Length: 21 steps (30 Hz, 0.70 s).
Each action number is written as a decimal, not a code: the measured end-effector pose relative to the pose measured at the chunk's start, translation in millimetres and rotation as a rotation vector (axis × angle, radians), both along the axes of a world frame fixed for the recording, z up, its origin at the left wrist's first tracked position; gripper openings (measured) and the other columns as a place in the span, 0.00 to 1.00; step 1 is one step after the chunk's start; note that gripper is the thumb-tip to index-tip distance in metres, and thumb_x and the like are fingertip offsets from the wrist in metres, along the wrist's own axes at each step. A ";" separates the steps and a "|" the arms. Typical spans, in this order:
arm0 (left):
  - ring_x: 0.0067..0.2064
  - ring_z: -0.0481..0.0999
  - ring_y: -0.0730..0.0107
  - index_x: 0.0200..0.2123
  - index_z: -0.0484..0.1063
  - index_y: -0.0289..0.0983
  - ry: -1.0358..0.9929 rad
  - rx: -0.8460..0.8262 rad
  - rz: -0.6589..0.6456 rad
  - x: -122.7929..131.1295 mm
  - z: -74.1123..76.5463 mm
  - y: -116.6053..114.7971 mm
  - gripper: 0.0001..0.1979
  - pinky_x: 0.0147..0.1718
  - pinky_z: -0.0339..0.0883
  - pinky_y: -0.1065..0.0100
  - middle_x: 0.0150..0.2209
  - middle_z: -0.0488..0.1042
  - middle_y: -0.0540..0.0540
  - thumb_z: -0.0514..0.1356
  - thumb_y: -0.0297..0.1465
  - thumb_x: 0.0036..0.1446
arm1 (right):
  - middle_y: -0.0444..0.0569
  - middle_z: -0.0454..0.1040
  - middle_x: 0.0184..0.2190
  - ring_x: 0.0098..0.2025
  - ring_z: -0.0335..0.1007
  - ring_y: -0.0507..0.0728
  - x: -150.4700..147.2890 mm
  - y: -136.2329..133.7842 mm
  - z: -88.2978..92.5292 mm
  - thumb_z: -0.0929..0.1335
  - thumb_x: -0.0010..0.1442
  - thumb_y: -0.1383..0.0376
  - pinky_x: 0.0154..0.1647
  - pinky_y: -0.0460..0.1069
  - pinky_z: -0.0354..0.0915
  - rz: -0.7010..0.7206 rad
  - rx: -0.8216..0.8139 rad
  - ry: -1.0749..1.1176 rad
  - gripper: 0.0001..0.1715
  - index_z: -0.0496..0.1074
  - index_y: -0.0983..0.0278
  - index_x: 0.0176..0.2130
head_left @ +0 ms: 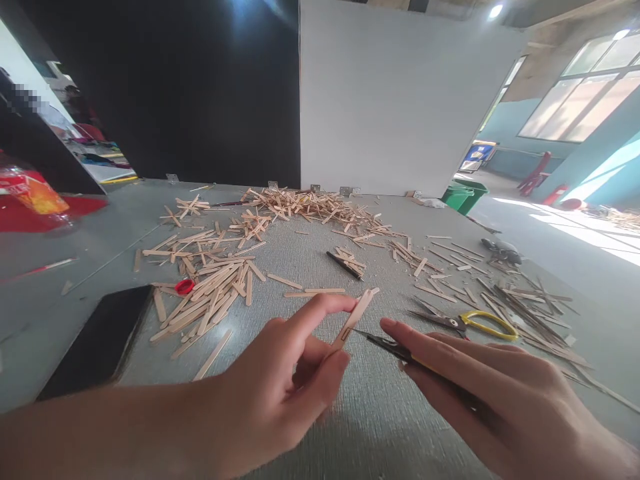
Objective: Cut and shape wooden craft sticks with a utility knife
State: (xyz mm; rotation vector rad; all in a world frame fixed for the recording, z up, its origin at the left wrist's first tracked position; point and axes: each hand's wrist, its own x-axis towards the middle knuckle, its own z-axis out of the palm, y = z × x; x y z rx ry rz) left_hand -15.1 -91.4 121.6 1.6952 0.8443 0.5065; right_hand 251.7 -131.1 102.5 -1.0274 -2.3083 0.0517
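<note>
My left hand (280, 387) pinches a thin wooden stick (356, 318) between thumb and fingers, holding it tilted above the grey table (360, 413). The stick has a narrow slot cut in its lower part. My right hand (500, 393) grips a dark craft knife (395, 348), its blade tip touching the stick near the slot. Both hands hover close together over the table's near edge.
Piles of wooden sticks (215, 280) cover the table's left, back and right. Yellow-handled scissors (470, 322) lie just beyond my right hand. A black phone (100, 340) rests at the left, a small red cap (185, 287) beside the sticks. A white board (395, 100) stands behind.
</note>
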 end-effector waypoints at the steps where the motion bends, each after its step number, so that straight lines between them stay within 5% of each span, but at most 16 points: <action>1: 0.23 0.58 0.74 0.69 0.55 0.45 0.006 0.008 0.002 0.0 -0.5 0.0 0.24 0.20 0.54 0.75 0.24 0.66 0.57 0.52 0.42 0.76 | 0.51 0.82 0.56 0.41 0.85 0.53 -0.2 0.1 0.0 0.64 0.75 0.69 0.32 0.43 0.76 0.003 0.002 -0.001 0.32 0.60 0.56 0.73; 12: 0.23 0.59 0.73 0.69 0.53 0.44 0.128 0.229 -0.119 -1.7 -10.8 10.6 0.21 0.25 0.58 0.72 0.24 0.65 0.60 0.48 0.36 0.76 | 0.54 0.80 0.60 0.46 0.85 0.56 -2.6 0.6 0.2 0.63 0.77 0.69 0.39 0.47 0.79 0.001 -0.025 -0.018 0.29 0.61 0.58 0.73; 21: 0.26 0.65 0.69 0.68 0.55 0.43 0.276 0.169 -0.054 -5.0 -13.1 8.5 0.22 0.30 0.65 0.68 0.27 0.70 0.55 0.48 0.41 0.76 | 0.54 0.80 0.58 0.43 0.85 0.56 -5.4 4.0 1.7 0.63 0.76 0.70 0.35 0.47 0.78 0.027 -0.071 -0.013 0.31 0.59 0.57 0.74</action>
